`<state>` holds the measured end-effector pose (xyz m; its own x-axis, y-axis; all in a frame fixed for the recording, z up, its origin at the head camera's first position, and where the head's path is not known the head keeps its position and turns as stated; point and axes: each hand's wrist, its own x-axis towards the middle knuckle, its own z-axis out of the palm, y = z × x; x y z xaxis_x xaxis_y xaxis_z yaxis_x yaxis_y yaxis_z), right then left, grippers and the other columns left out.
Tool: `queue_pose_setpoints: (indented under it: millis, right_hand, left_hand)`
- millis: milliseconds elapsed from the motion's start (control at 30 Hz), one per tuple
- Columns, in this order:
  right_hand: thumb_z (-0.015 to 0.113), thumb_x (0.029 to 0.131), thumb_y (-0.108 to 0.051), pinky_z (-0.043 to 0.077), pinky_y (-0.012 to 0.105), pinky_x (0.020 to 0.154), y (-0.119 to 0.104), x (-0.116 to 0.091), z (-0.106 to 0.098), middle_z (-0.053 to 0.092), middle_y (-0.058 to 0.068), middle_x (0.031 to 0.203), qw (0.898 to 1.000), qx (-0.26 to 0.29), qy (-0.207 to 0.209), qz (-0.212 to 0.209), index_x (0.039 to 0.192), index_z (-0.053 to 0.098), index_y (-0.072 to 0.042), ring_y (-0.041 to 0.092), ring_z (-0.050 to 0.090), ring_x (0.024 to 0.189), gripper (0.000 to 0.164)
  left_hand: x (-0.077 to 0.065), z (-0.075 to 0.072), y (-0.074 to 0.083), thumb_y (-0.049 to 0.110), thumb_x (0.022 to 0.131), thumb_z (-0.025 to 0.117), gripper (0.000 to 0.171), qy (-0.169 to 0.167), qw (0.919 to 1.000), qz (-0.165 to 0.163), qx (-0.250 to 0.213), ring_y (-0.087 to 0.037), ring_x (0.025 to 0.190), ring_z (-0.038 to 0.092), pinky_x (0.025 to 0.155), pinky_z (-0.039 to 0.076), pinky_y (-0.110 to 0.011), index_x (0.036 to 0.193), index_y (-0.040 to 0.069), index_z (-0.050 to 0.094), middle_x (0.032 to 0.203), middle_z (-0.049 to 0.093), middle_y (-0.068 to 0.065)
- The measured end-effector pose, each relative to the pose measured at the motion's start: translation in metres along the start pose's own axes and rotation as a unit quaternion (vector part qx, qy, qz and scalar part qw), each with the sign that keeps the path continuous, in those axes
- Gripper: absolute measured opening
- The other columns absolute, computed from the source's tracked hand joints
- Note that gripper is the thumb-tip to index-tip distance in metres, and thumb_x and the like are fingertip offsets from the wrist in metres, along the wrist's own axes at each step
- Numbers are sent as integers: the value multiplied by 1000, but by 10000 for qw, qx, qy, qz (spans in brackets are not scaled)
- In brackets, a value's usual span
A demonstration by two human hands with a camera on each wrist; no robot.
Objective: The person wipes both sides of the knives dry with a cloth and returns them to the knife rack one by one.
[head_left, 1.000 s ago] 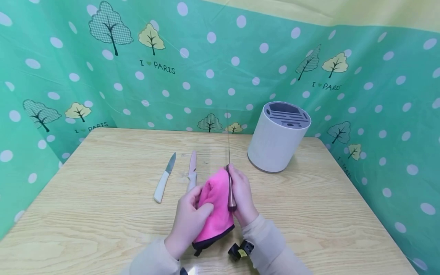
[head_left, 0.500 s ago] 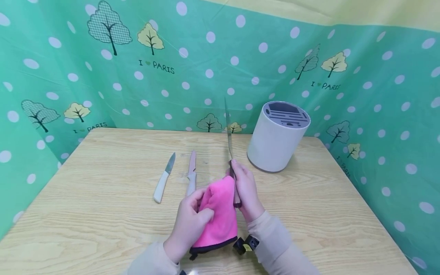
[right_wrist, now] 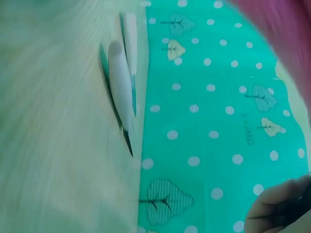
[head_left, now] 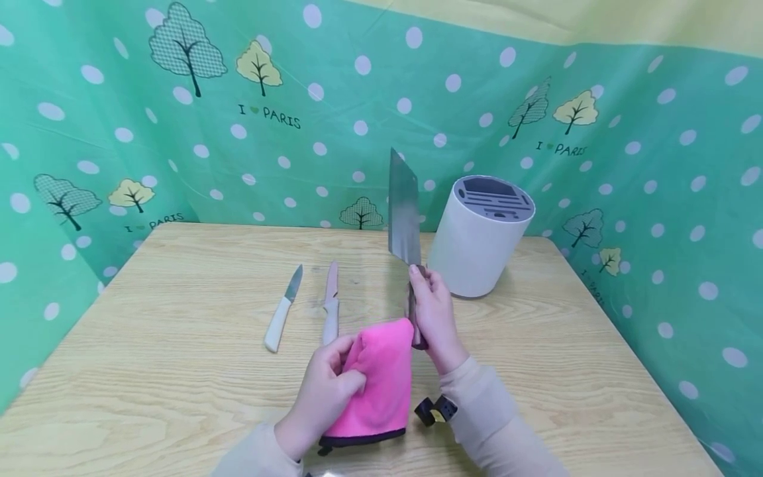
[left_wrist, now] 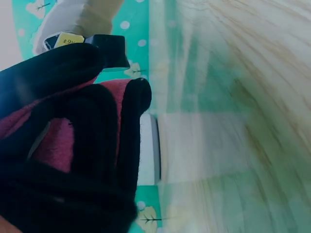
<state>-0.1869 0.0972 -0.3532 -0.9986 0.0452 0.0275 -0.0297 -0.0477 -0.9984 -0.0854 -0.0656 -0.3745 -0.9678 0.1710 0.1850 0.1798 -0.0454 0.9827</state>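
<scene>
My right hand (head_left: 435, 315) grips the dark handle of a cleaver (head_left: 404, 209), its broad blade pointing up and its flat side showing in the head view. A pink cloth (head_left: 381, 377) with a black edge hangs from my left hand (head_left: 324, 391), pinched between thumb and fingers. The cloth's upper right corner is right at the cleaver's handle. In the left wrist view the folded black edging of the cloth (left_wrist: 129, 145) fills the left side. The right wrist view shows part of the right hand's fingers (right_wrist: 272, 208) at the lower right corner.
Two small knives with pale handles lie on the wooden table (head_left: 179, 318): one with a grey blade (head_left: 283, 311), the other with a pinkish blade (head_left: 331, 301) nearer the cloth. Behind the right hand stands a white cylindrical knife block (head_left: 479, 238) with a slotted grey top. A green dotted curtain surrounds the table.
The cleaver has turned from edge-on to showing its flat side. My right hand has moved slightly up and to the right, while the cloth has come down off the upper handle.
</scene>
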Motion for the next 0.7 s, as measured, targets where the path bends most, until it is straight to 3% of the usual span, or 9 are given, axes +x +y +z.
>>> queue_pose_setpoints:
  millis: [100,267,433,633,700]
  right_hand:
    - [48,104,-31,44,24,57,-3,3,-6,50,0,77,9985,-495,112,-212,131,46,3,11,48,61,43]
    - [50,103,-29,44,26,66,-11,8,-14,57,4,85,9900,-1196,220,-722,131,46,3,13,50,72,42]
    - [52,103,-23,46,24,58,-20,12,-22,56,3,83,9849,-1324,229,-1091,131,43,4,12,52,64,40]
    - [59,99,-16,47,20,58,-27,16,-31,65,20,98,9734,-1555,430,-1628,127,46,4,12,56,67,37]
    - [61,97,-14,47,18,61,-29,18,-35,67,24,102,9679,-1668,509,-1808,126,47,5,7,57,71,37]
  left_hand:
    - [-1,-2,-1,-15,68,48,52,-148,9999,28,24,-5,75,57,64,49,-19,119,-15,60,92,65,-21]
    - [-1,-2,-4,-16,68,48,50,-315,9994,160,36,-5,74,56,63,48,-20,116,-14,61,89,62,-17]
    - [-2,-3,-5,-15,68,48,51,-307,9994,126,16,-5,74,57,65,49,-20,117,-14,60,88,63,-16]
    - [-3,-5,-5,-15,68,48,52,-216,9998,-27,34,-5,71,55,63,48,-19,119,-14,60,85,62,-14]
    - [-3,-6,-5,-15,68,48,52,-205,9998,-41,55,-5,70,54,61,47,-19,118,-14,60,84,61,-13]
